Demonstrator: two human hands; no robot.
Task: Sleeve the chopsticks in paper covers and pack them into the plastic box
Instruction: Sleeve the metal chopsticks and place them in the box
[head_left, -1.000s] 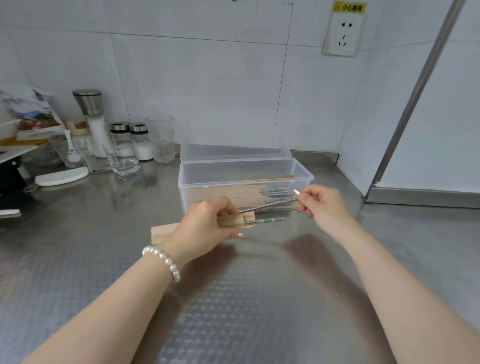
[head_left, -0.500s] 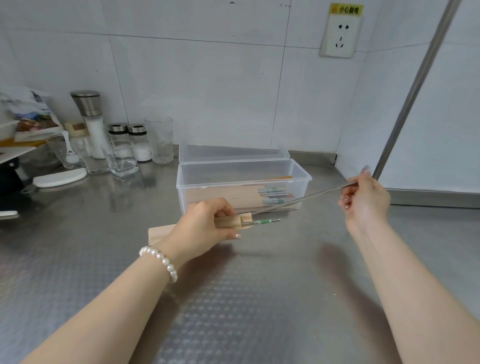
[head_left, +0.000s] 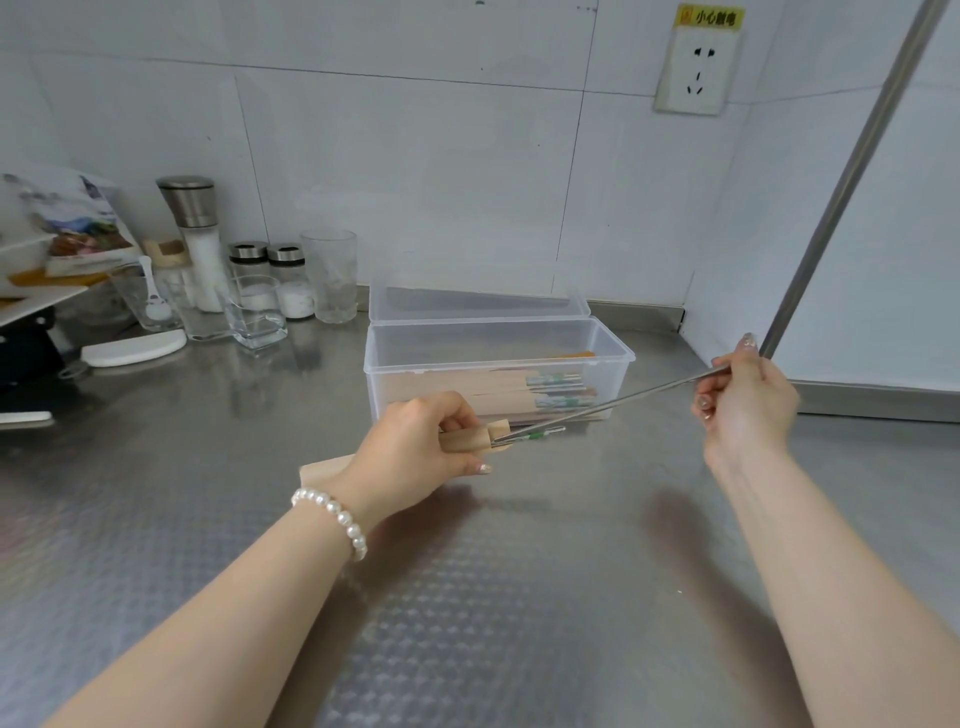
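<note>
**One chopstick at the mouth of the sleeve**

A metal chopstick (head_left: 618, 401) slants across the air in front of the plastic box (head_left: 498, 364), its low tip right at the open end of a tan paper sleeve (head_left: 467, 439). The right hand (head_left: 745, 402) pinches the high end between thumb and fingers. The left hand (head_left: 415, 447) is wrapped around the sleeve, holding it just above the steel counter (head_left: 493, 597); a second chopstick (head_left: 537, 433) with a green band pokes out of the sleeve's mouth. Inside the box lie several sleeved chopsticks (head_left: 519, 387) (how many is hard to tell through the plastic), its lid (head_left: 478, 301) hinged open behind. Off to the left stand a grinder (head_left: 195, 234), shakers (head_left: 270, 275) and glasses (head_left: 330, 275).
</note>
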